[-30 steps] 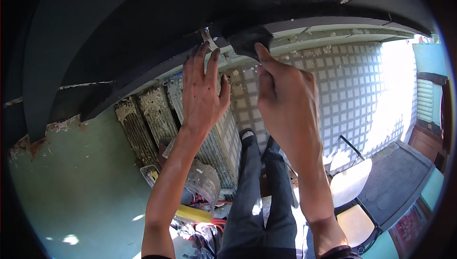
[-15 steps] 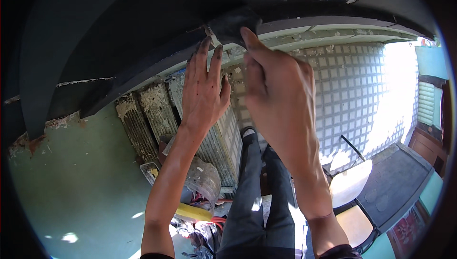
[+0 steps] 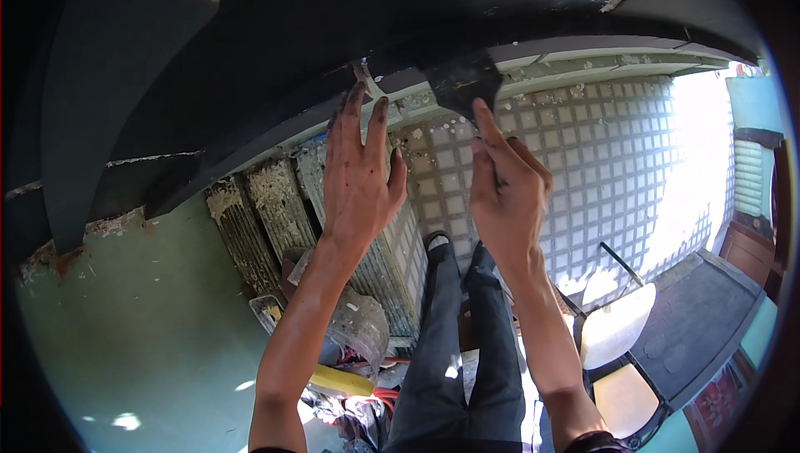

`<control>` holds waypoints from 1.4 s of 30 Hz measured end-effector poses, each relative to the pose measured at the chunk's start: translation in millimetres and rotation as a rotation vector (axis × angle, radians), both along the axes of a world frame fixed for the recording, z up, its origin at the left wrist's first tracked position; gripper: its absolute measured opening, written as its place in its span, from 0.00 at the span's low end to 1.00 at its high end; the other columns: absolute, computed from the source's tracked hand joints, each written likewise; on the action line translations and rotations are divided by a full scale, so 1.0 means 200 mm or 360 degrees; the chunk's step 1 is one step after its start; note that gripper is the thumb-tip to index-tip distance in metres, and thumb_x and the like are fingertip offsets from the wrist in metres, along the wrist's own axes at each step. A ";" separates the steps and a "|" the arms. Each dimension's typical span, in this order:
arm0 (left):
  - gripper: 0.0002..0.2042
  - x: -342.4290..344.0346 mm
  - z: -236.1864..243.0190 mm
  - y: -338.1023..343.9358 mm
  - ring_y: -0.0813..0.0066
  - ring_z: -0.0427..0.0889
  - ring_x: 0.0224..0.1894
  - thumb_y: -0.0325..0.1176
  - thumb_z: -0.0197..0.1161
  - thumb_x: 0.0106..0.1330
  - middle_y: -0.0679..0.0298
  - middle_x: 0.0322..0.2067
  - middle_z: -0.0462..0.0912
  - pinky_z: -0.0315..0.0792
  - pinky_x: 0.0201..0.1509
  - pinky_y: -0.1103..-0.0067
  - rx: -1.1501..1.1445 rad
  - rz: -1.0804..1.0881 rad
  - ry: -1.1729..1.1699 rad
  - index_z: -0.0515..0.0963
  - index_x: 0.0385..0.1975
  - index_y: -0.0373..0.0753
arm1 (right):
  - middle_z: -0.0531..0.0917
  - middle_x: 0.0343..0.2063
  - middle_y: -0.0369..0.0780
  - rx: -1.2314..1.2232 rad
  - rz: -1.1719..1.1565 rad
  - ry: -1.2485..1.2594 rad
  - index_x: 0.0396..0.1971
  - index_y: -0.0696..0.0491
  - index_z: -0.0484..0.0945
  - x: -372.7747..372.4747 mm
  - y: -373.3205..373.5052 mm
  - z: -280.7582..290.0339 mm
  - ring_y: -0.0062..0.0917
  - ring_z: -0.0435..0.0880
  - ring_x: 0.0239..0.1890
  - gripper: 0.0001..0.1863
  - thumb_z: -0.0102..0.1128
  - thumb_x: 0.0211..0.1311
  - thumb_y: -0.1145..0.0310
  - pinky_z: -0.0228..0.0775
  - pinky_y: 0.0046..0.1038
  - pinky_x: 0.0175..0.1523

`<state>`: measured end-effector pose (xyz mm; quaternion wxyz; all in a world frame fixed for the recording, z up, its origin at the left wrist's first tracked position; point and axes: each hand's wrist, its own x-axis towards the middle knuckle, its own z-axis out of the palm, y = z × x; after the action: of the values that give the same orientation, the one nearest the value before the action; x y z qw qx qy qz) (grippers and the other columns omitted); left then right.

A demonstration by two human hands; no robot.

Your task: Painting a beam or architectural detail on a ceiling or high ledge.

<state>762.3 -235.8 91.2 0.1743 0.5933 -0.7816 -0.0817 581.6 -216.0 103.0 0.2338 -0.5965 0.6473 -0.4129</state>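
A dark, curved board edge point(image 3: 308, 20) runs across the top of the view, with a pale chipped gap point(image 3: 367, 74) near its middle. My left hand point(image 3: 358, 178) reaches up with fingers stretched out and dark-stained tips at that edge, just below the gap; whether they press on it is unclear. My right hand point(image 3: 508, 186) grips a black, wide-bladed scraper point(image 3: 462, 78) with the index finger laid along it. The scraper is at the board's edge, right of my left fingers, its far end blending into the dark surface.
Below are a grid-tiled floor point(image 3: 600, 153), worn corrugated planks point(image 3: 279, 190), a grimy bucket point(image 3: 358, 328) and a yellow object point(image 3: 337, 380). A chair point(image 3: 617, 328) and a dark flat board point(image 3: 683, 320) lie at the lower right. A green wall point(image 3: 125, 320) fills the left.
My right hand went up and left with the scraper half a second ago and is now lower and farther right. My left hand has shifted slightly down and right.
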 end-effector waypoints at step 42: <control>0.41 -0.16 -0.01 -0.05 0.45 0.55 0.75 0.27 0.65 0.56 0.41 0.72 0.55 0.63 0.74 0.65 0.0163 -0.0078 -0.0121 0.55 0.70 0.25 | 0.74 0.22 0.39 -0.0641 -0.0087 -0.0200 0.57 0.47 0.82 0.06 -0.13 -0.05 0.26 0.72 0.21 0.28 0.63 0.55 0.85 0.67 0.23 0.27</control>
<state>730.8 -246.1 89.9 0.1118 0.5850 -0.7967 -0.1032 593.5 -242.2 93.8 0.1384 -0.5865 0.5518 -0.5765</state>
